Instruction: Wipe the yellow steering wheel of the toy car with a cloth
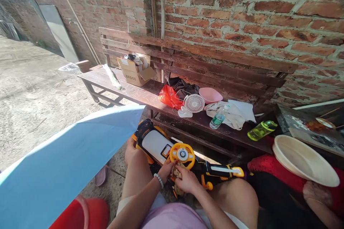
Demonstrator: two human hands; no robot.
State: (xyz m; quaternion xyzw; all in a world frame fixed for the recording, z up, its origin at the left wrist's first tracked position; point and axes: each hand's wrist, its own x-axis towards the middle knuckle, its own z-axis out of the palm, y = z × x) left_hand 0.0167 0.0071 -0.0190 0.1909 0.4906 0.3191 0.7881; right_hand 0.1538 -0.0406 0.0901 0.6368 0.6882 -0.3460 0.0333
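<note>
My left hand [167,171], with a beaded bracelet on its wrist, and my right hand [187,179] are close together in front of my body. Fingers of both are closed around a small, crumpled tan-brown thing [177,172], whose kind I cannot make out. Just beyond them is the yellow steering wheel [182,153] of a toy ride-on vehicle. The toy's white and black hood [156,145] lies to the left, between my knees and the bench. A black and yellow arm-like part [221,170] of the toy extends to the right.
A wooden bench [145,94] stands along the brick wall, carrying a cardboard box [134,73], red plastic bag [170,96], small fan [194,103], pink basin [210,94] and water bottle [217,120]. A person's hand [317,194] is beside a cream basin [303,157]. A red bucket [98,211] stands left.
</note>
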